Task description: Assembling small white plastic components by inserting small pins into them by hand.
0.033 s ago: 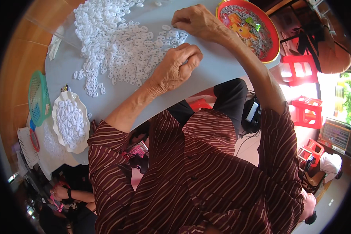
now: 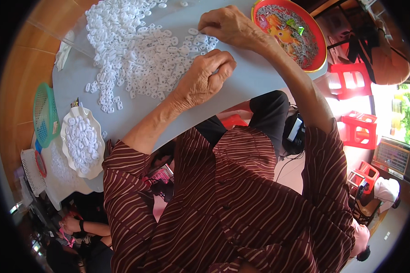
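Note:
White plastic pieces with holes, small and oval, lie in a wide pile (image 2: pixel 152 59) on the grey table (image 2: pixel 246 68). My left hand (image 2: pixel 207 75) rests curled at the pile's near right edge, thumb against the bent fingers. Whatever it may hold is hidden. Beyond it, my right hand (image 2: pixel 230 25) is bent over with its fingers closed together. Its fingertips are beside a small group of white pieces (image 2: pixel 200 41), and I cannot make out anything between them. A red round tray (image 2: pixel 322 50) holding many small grey metal-looking parts stands to the right of that hand.
A scalloped white dish (image 2: pixel 99 159) full of white pieces sits at the left, beside a green basket (image 2: pixel 54 111). Red plastic stools (image 2: pixel 357 127) stand on the floor at the right. Another person's arm (image 2: pixel 95 228) shows at lower left.
My right hand has shifted very slightly to the left, along with the small group of pieces by its fingertips. My left hand keeps its curled pose.

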Demonstrator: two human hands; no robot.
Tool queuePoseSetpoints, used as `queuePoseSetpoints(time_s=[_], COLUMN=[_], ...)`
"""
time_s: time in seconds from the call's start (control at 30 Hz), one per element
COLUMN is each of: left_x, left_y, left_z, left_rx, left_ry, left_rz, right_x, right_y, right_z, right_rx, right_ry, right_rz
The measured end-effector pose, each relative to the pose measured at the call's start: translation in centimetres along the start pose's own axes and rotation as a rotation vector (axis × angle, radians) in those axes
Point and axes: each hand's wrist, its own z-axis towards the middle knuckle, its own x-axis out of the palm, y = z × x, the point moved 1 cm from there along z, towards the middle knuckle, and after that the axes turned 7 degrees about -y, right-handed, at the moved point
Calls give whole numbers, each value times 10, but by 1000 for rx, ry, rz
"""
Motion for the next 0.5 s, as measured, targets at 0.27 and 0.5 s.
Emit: queuePoseSetpoints(time_s=[0.27,0.5], left_x=[2,-1], left_y=[1,-7], left_z=[-2,-1], left_rx=[-6,-57], left_ry=[-30,6], left_rz=[14,-7], right_x=[27,28], right_y=[13,24], right_z=[14,25], right_rx=[-210,-131], right_ry=[16,265], right_rz=[-144,-375])
